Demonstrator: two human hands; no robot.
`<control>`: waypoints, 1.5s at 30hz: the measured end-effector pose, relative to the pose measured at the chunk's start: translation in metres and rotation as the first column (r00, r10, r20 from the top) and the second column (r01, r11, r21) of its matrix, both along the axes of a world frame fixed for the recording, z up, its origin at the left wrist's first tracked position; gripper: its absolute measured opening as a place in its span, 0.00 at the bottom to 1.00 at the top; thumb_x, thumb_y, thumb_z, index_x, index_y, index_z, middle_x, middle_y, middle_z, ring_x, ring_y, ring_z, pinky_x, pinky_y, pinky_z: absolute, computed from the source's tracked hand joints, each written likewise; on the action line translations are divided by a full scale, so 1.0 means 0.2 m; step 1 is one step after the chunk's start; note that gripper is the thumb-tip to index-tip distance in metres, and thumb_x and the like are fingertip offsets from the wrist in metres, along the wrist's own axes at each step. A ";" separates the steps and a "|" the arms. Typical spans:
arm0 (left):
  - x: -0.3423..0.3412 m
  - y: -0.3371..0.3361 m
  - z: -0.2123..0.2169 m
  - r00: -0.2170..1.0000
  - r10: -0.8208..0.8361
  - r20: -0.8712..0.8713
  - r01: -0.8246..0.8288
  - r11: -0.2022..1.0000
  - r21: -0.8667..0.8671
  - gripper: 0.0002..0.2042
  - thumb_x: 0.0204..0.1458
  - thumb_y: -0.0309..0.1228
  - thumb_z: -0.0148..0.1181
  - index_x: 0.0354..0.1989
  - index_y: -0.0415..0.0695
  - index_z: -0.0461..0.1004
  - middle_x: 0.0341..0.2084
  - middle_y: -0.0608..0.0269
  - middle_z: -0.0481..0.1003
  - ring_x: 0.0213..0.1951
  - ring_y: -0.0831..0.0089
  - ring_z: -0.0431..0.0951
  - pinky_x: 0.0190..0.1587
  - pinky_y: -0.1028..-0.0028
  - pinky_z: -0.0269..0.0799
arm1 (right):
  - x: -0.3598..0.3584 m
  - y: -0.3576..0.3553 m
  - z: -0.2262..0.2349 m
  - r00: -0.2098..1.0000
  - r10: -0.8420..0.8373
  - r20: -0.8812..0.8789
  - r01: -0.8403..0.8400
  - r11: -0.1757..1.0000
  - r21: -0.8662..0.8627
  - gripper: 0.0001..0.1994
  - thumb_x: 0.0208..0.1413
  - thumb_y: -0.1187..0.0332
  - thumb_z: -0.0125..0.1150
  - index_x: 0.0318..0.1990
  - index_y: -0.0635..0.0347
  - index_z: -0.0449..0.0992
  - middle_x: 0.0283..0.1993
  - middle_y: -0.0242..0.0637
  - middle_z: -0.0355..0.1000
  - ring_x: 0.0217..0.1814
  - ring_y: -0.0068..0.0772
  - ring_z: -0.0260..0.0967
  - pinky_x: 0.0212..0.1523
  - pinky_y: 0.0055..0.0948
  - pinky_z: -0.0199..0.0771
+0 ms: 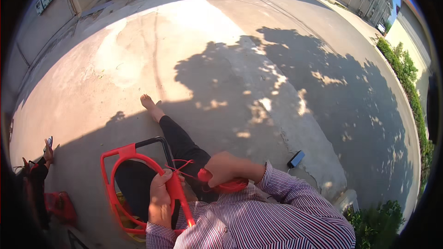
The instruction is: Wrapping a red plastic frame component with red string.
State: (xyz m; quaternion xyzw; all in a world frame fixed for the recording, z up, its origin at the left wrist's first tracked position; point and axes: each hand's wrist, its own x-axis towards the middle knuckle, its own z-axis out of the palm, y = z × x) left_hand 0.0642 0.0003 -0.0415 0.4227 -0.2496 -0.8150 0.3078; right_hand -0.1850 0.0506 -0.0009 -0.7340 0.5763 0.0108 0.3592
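- Pavement (124, 55): fills upper L + ctr, sunlit; tree shade upper R. Runs wide past my foot, so prob. good reach room that way.
- Hedge (410, 80): R rim of frame, edges the lane; well apart from me.
- My outstretched leg (182, 140): ctr, foot bare; prob. a stable base.
- Red frame (174, 188): lower L of ctr, tilted over lap, black handle (152, 141) up top. Lap prob. takes the wt. L edge hangs over ground = room; R edge tight to torso.
- R hand (224, 169): ctr, fist round red cord bundle (234, 186), prob. so it won't unspool.
- L hand (160, 198): lower ctr, wrapped on frame's R bar, prob. steadying it.
- Blue box (296, 158): R of ctr, on ground near R sleeve (286, 185); elbow could clip it.
- Cord strands (177, 170): btwn hands, at bar; can't tell if knotted.
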 end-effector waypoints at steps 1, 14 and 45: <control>0.02 0.01 0.05 0.998 0.029 -0.051 -0.030 0.999 -0.015 0.07 0.57 0.30 0.56 0.35 0.38 0.70 0.27 0.50 0.76 0.27 0.60 0.80 0.31 0.64 0.80 | -0.03 0.07 -0.08 0.994 0.037 0.105 -0.036 0.999 -0.003 0.24 0.35 0.50 0.61 0.30 0.66 0.77 0.29 0.56 0.74 0.34 0.56 0.73 0.38 0.44 0.73; 0.00 0.01 0.10 0.977 0.141 -0.161 -0.124 0.986 0.113 0.09 0.55 0.31 0.61 0.33 0.38 0.72 0.30 0.50 0.77 0.29 0.61 0.82 0.28 0.68 0.83 | -0.86 0.39 -0.38 -0.675 -0.274 0.685 0.309 0.738 0.600 0.10 0.60 0.62 0.52 0.38 0.59 0.65 0.24 0.32 0.65 0.25 0.26 0.62 0.32 0.30 0.69; -0.06 0.06 0.03 0.973 0.230 -0.037 -0.232 0.968 -0.091 0.23 0.55 0.35 0.48 0.58 0.38 0.63 0.51 0.52 0.70 0.49 0.57 0.73 0.51 0.57 0.73 | -0.12 -0.33 0.04 0.282 -0.414 0.866 0.058 0.908 0.415 0.28 0.56 0.66 0.59 0.62 0.69 0.62 0.44 0.52 0.75 0.45 0.37 0.76 0.48 0.34 0.77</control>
